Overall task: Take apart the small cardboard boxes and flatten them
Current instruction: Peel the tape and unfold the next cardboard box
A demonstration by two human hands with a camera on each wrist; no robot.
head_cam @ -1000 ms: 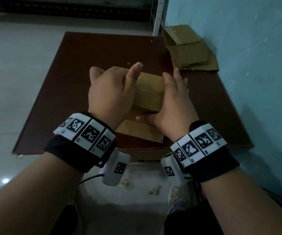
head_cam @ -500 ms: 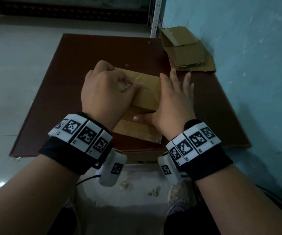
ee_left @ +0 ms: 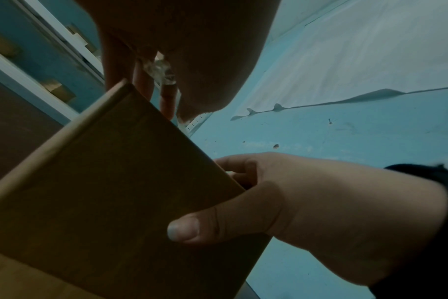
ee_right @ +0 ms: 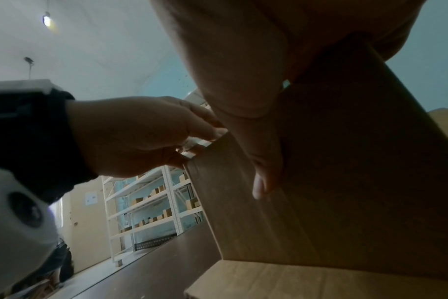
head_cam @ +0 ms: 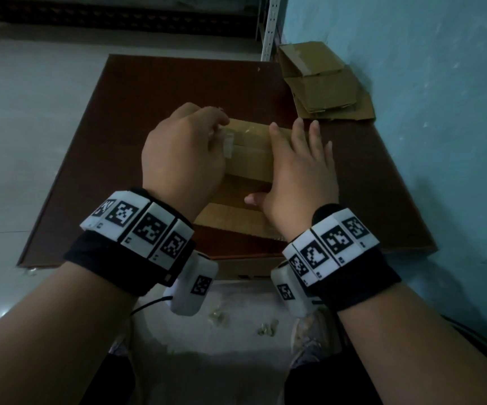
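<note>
A small brown cardboard box [head_cam: 251, 159] stands on a flat cardboard sheet [head_cam: 236, 223] in the middle of the dark brown table [head_cam: 148, 92]. My left hand [head_cam: 222, 133] is at the box's top left edge and pinches the lifted end of a clear tape strip [head_cam: 228, 143]. The pinched tape [ee_right: 192, 147] also shows in the right wrist view. My right hand [head_cam: 289, 165] grips the box's right end, fingers laid over the top and thumb [ee_left: 184, 230] pressed on the near face [ee_left: 110, 182].
Several flattened boxes [head_cam: 324, 86] are stacked at the table's far right corner against the blue wall [head_cam: 441, 112]. Another cardboard piece [head_cam: 245, 267] shows under the table's near edge. White shelving [ee_right: 151, 202] with small boxes stands beyond the table's left side.
My left thumb, raised a second ago, came down onto the box top. The left fingers now pinch a tape end peeled up from it. The right hand kept its grip.
</note>
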